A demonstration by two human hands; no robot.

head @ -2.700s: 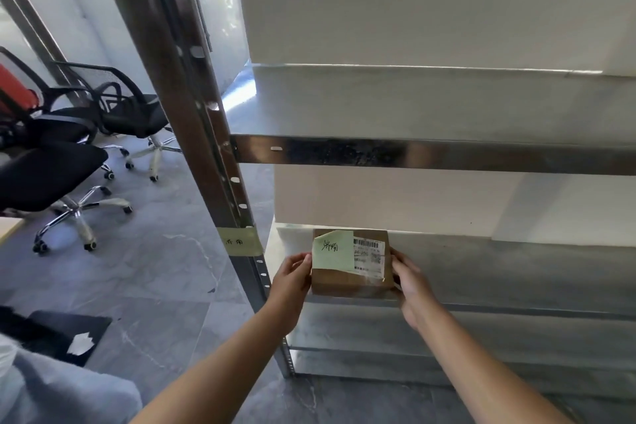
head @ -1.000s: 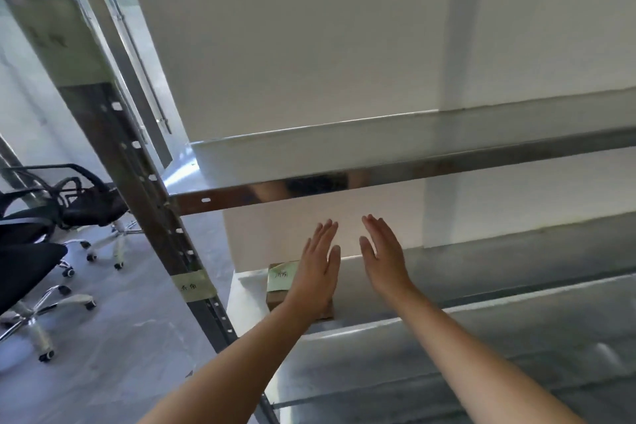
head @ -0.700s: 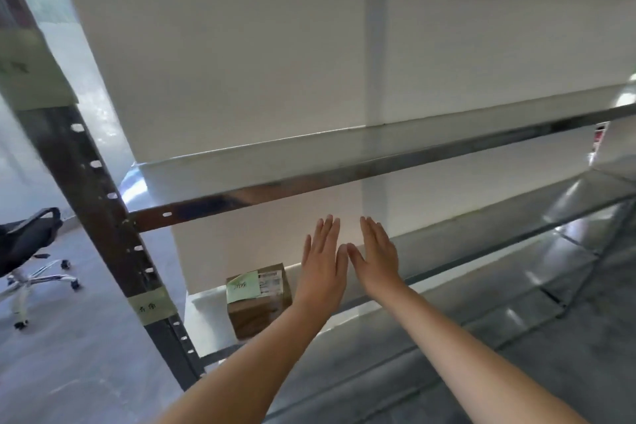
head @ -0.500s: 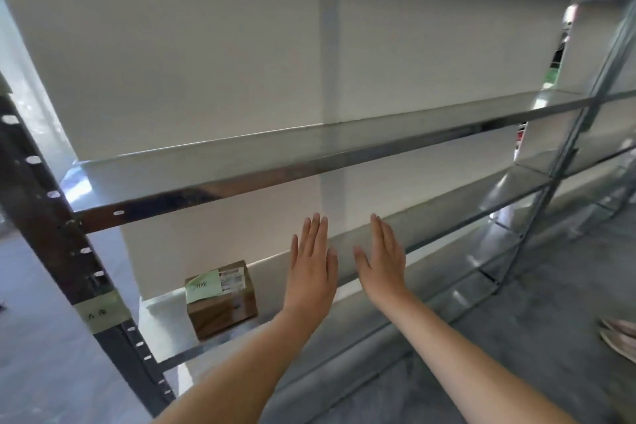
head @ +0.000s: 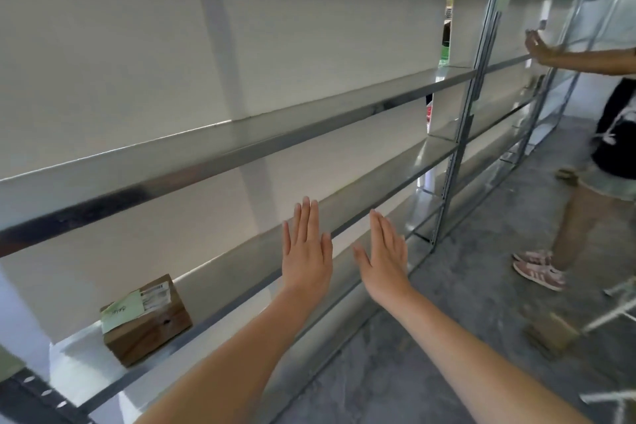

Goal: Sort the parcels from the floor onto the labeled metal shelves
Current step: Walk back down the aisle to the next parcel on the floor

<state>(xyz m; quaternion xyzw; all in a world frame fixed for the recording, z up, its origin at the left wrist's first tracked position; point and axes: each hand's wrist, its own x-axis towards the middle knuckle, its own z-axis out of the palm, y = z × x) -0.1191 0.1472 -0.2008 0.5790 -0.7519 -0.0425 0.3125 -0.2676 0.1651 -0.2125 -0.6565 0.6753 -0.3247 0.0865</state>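
Observation:
A small brown cardboard parcel with a white shipping label and a green sticky note rests on the lower metal shelf at the far left. My left hand and my right hand are held out flat in front of the shelves, fingers straight, palms away from me. Both hands hold nothing and are well to the right of the parcel. A second brown parcel lies on the grey floor at the lower right.
Long metal shelves run off to the right against a white wall. Another person in dark top, shorts and pink shoes stands at the right, one hand on a far shelf. Grey stone floor stretches along the shelving.
The parcel was set down on the lower shelf and both hands let go. My view has swung right along the shelves, bringing the other person and the floor parcel into sight.

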